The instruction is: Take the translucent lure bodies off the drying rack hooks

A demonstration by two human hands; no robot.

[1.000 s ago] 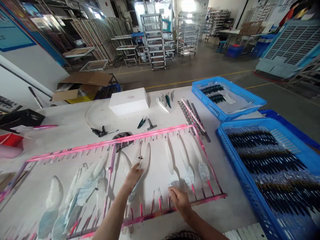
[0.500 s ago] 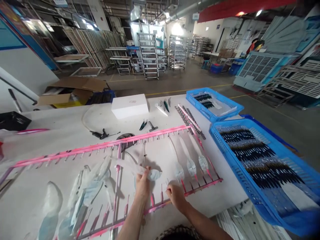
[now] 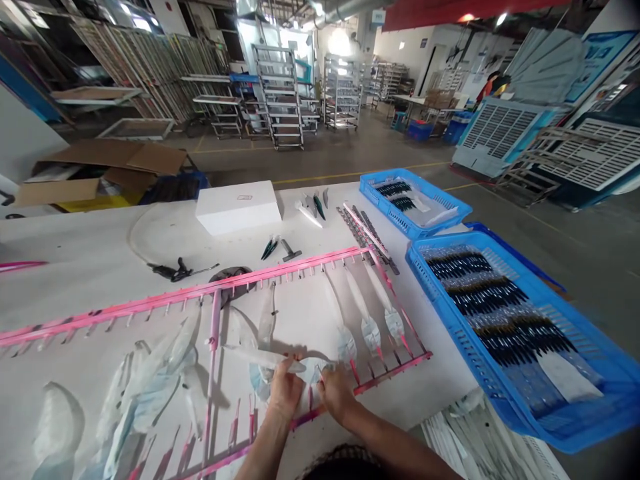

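My left hand (image 3: 287, 387) is closed round a long, whitish translucent piece with a pale blue broad end (image 3: 314, 365), held above the pink rack. My right hand (image 3: 337, 393) has its fingers pinched at that pale blue end, touching it. The pink rack (image 3: 285, 272) lies on the table, with short pegs along its far and near bars. Three similar whitish pieces (image 3: 371, 330) are fixed in its right part, between the bars. More loose pieces (image 3: 150, 380) lie heaped to the left of my hands.
Blue crates (image 3: 415, 267) with rows of dark-tipped parts stand at the right. A white box (image 3: 240, 208), a dark tool with a thin cord (image 3: 175, 270), a T-shaped tool (image 3: 290, 251) and patterned strips (image 3: 355, 227) lie toward the table's far side.
My hands have come together: the right has moved from near the rack's near pegs to the held piece's blue end. The camera view has shifted slightly right.
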